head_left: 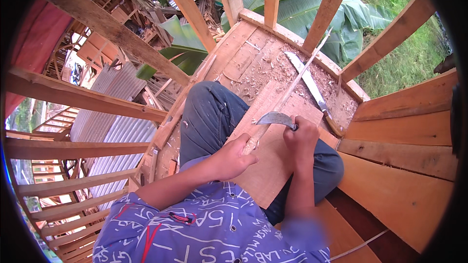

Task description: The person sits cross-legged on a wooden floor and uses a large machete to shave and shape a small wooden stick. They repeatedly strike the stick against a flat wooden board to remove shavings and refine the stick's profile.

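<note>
A thin wooden stick [292,85], laid across a board [273,151] on the lap, is gripped near its end by the left hand [234,158] and shaved with a curved knife [275,118] clenched in the right hand [301,134]; shavings [273,68] already litter the far floor, yet much length appears unworked.

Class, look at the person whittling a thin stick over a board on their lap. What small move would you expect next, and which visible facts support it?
Probably a short push of the curved blade along the thin stick, away from the body. The right hand grips the blade's handle with its edge laid on the stick, the left hand pinches the stick's near end, and wood shavings already lie on the floor.
</note>
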`<state>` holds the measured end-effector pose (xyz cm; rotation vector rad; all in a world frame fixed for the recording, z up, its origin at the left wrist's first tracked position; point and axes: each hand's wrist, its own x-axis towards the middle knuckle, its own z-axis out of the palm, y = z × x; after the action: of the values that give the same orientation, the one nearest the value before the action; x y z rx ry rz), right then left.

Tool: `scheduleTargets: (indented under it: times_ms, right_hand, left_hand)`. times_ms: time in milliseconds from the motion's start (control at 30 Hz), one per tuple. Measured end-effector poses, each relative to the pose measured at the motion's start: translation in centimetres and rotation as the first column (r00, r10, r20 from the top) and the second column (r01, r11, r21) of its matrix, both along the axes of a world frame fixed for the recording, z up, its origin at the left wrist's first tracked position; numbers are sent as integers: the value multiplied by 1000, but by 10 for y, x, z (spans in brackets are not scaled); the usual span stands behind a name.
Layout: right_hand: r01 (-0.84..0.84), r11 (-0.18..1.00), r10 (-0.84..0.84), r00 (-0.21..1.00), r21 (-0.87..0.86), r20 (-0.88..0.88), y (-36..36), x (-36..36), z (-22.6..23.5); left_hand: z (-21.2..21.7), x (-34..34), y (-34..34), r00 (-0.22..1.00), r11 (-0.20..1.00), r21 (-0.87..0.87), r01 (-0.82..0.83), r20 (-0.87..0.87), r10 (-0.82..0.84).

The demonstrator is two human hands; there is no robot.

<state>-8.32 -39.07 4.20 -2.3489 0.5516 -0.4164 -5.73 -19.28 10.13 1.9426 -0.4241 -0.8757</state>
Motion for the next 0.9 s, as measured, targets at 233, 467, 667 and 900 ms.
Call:
scheduleTargets:
  times_ms: [233,467,667,900]
  right_hand:
    - [73,995,-74,997,-67,-12,-7,1,-2]
    - [162,983,-163,987,-84,-5,-20,-1,0]
    - [161,979,-163,987,-127,-5,-23,-3,-1]
    - [202,973,-201,979,-112,16,-25,-2,-2]
  left_hand:
    - [22,5,-7,978,1000,-8,3,-209,-4]
    - [26,4,-11,905,1000,-20,-2,-425,-6]
    - [28,0,-9,815,997,-58,-53,-580,9]
    - [25,-2,-9,732,983,-132,-127,-681,3]
